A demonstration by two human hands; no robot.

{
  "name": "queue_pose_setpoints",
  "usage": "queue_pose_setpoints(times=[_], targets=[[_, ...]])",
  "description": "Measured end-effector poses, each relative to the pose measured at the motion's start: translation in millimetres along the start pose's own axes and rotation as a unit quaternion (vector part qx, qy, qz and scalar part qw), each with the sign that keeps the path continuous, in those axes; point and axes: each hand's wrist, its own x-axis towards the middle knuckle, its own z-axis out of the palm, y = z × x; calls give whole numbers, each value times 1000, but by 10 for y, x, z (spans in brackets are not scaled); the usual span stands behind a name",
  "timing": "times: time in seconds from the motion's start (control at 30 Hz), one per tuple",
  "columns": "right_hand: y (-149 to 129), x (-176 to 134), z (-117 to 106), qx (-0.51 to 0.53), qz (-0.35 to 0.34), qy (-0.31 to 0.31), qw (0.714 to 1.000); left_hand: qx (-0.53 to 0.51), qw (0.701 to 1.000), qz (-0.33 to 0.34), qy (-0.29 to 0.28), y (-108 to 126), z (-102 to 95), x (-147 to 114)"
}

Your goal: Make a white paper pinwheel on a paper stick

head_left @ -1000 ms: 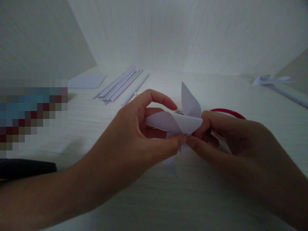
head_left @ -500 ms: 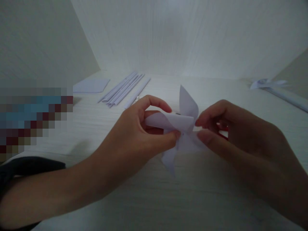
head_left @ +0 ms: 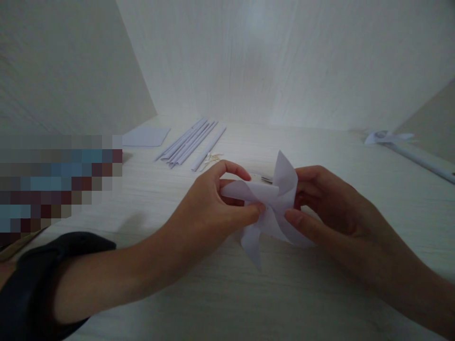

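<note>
A white paper pinwheel (head_left: 284, 208) with curled blades is held between my two hands above the table. My left hand (head_left: 227, 203) grips it from the left, the thumb pressed near its centre and the other fingers partly hidden behind a blade. On the other side, my right hand (head_left: 327, 208) has its thumb on the front of the right blade and its fingers behind the paper. The tips of the right fingers are out of sight. Beyond the pinwheel, a small metal tip (head_left: 266, 179) shows, perhaps of scissors, most of it hidden.
Several rolled paper sticks (head_left: 188, 142) lie at the back left, with cotton swabs (head_left: 213, 158) beside them. Paper sheets (head_left: 147, 136) rest farther left. Another pinwheel (head_left: 384, 137) on a paper stick lies at the right. A blurred-out object (head_left: 53, 180) stands at the left edge.
My right hand has closed in on the pinwheel's right side, its thumb now on the blade. The right blade has swung into clearer view. The whole view has shifted slightly.
</note>
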Motion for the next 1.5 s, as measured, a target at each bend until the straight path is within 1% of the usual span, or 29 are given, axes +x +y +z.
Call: queue_pose_setpoints(times=[0.1,0.23,0.33,0.47,0.63,0.87,1.0,1.1,1.2,1.27,1.3,1.4,1.43,1.47,1.5], targets=[[22,14,3,7,13,-3,1000,10,1000,9,-8,-3,-5,-9],[33,23,17,24,25,-5,999,29,999,39,-21,1,7,-35],[21,12,30,30,14,-11,999,30,998,53,-24,30,30,-63],[9,1,44,58,-5,-13,998,12,999,37,-33,77,46,-93],[29,12,70,67,-5,-12,998,18,998,55,-38,31,32,-72],[35,-13,80,32,-20,1,999,29,996,76,-30,-9,16,-71],[20,-13,100,-10,-22,20,1000,40,993,110,-21,-34,3,-82],[17,-15,105,-27,-17,10,999,57,990,128,-10,-61,-14,-85],[-6,1,12,-53,-27,-7,998,58,989,137,-4,-70,-32,-85],[-50,63,-122,-62,-40,-13,997,53,989,134,-10,-76,-43,-83],[-78,121,-201,-76,-49,-5,996,52,990,132,-12,-81,-48,-81],[-162,411,-400,-133,-121,34,983,53,990,133,-20,-112,-55,-79],[-177,540,-431,-152,-130,35,979,50,989,134,-24,-124,-54,-79],[-182,678,-437,-168,-124,25,978,47,989,135,-27,-136,-53,-80],[-175,820,-417,-191,-118,-9,974,45,989,136,-30,-145,-50,-80]])
